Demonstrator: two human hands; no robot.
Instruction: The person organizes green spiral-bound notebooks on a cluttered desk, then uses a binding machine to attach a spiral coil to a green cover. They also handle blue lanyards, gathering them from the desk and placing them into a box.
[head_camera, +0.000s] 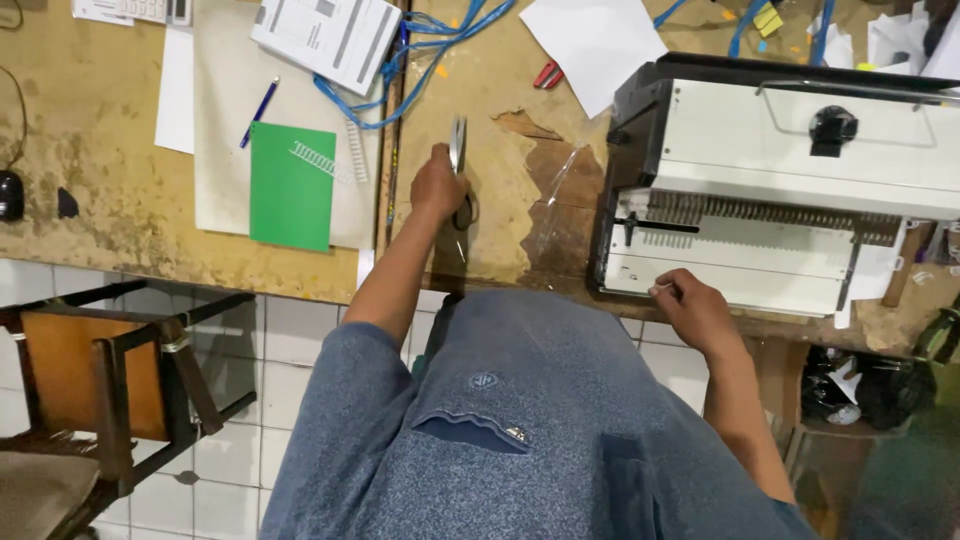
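L hand (437, 183) has fingers wrapped round the scissors (460, 172) handles, blades up, over bench (120, 200) mid. R hand (697, 308) pinches something small & white at the binding machine (780, 200) front edge. Risk: blades likely snag the blue cable (420, 60) nearby. Scissors: steel blades, dark handles.

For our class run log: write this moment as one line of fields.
left hand: holds scissors over wooden table | right hand: at front edge of white comb binding machine | green sheet: flat on table
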